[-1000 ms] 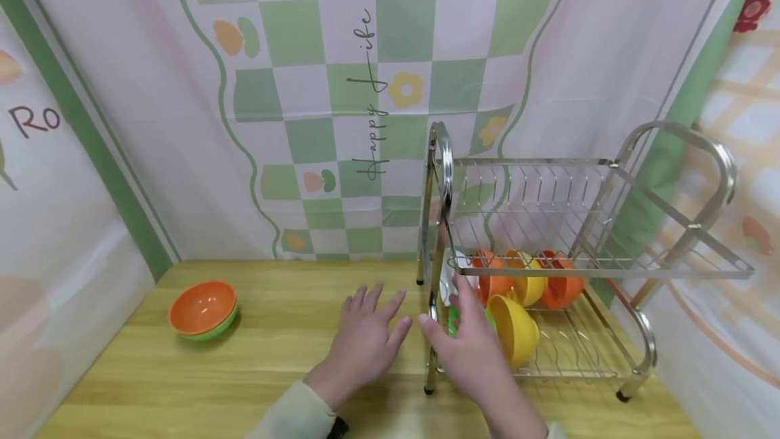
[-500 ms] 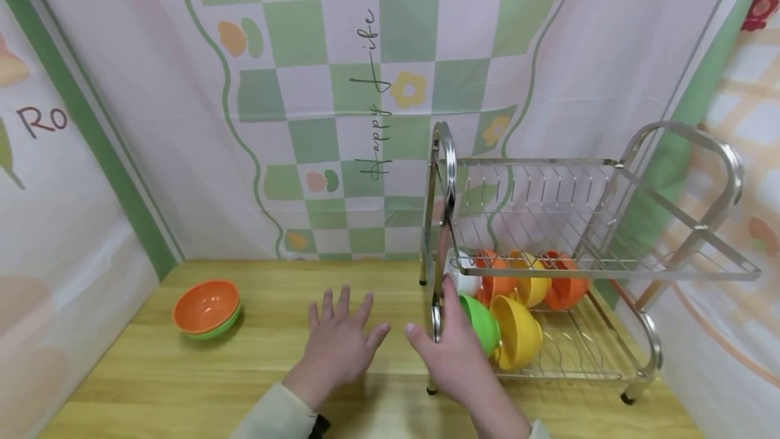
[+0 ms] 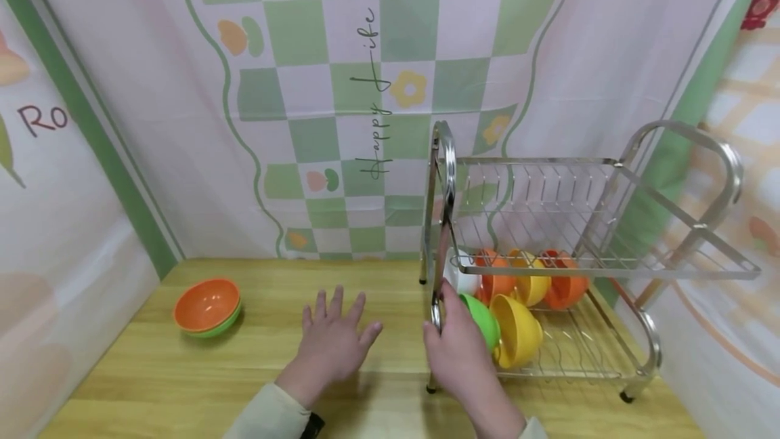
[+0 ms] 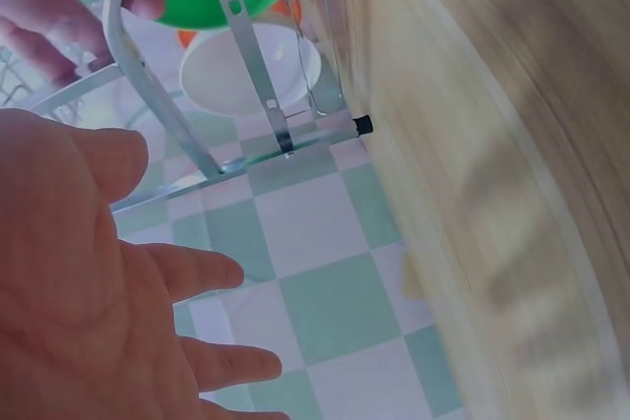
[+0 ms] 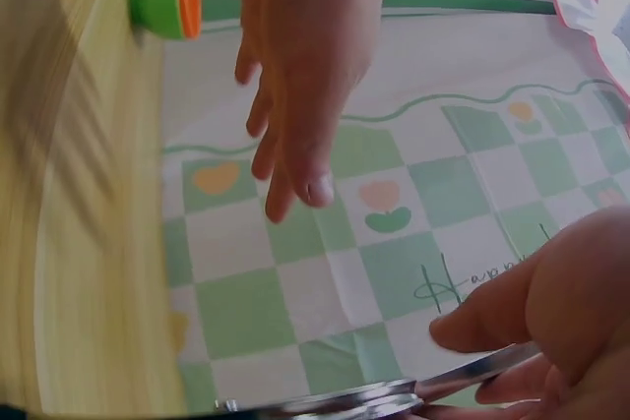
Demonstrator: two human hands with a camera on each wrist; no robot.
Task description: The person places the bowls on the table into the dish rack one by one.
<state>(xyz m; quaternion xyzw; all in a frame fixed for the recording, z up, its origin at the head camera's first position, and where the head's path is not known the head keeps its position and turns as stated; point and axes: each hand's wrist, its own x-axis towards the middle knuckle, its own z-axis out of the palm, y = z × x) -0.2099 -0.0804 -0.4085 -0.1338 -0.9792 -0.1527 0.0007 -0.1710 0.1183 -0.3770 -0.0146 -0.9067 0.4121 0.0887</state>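
Note:
My right hand [image 3: 466,354] is at the left post of the two-tier metal dish rack [image 3: 447,222], thumb on one side of it and fingers on the other, gripping it loosely. In the right wrist view the thumb [image 5: 492,312] lies just beside the bar. Right beside these fingers, a green bowl [image 3: 483,320] stands on edge in the lower tier, next to a yellow bowl [image 3: 516,332]. Left of the rack, my left hand [image 3: 329,344] hovers over the table with spread fingers and holds nothing; its palm [image 4: 79,292] fills the left wrist view's lower left.
Behind the front bowls, the lower tier holds a white bowl [image 3: 463,282], orange bowls [image 3: 496,283] and another yellow one [image 3: 530,286]. An orange bowl [image 3: 207,303] nested in a green one [image 3: 221,328] sits on the wooden table [image 3: 152,371]. A checkered curtain [image 3: 353,134] hangs behind.
My left hand has drifted left, away from the rack. My right hand has shifted slightly left and its thumb has closed toward the post, leaving the green bowl more visible.

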